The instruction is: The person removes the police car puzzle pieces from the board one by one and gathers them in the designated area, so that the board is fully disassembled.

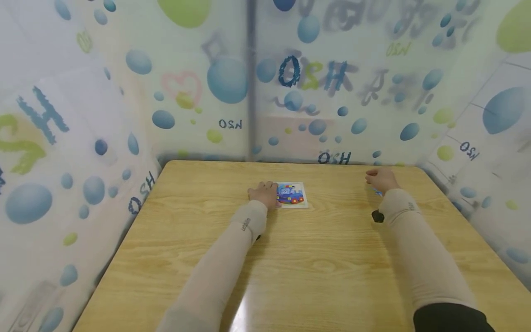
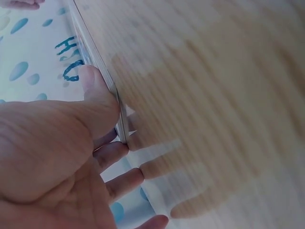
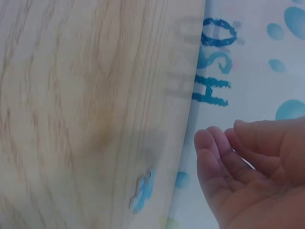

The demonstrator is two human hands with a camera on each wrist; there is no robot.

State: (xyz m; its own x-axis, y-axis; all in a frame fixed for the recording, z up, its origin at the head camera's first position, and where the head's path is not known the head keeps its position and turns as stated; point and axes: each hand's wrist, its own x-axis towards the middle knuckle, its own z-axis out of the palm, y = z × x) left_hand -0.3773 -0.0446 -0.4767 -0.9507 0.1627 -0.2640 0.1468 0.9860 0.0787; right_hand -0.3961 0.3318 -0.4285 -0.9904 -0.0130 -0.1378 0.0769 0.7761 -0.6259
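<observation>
Two pale sleeves (image 1: pixel 220 267) reach in over the wood-grain counter (image 1: pixel 315 258). Out on the left, it's the left hand (image 1: pixel 264 192), fingers spread and touching the counter, thumb against the edge of a flat puzzle board (image 1: pixel 292 195) with a blue cartoon vehicle! Across to the right, well apart from the board, a small blue puzzle piece (image 3: pixel 143 192) lies on the counter; the right hand (image 1: pixel 382 179) hangs over it, fingers loosely curled, gripping nothing. Behind it all, a bubble-printed sheet (image 1: pixel 199 138).
</observation>
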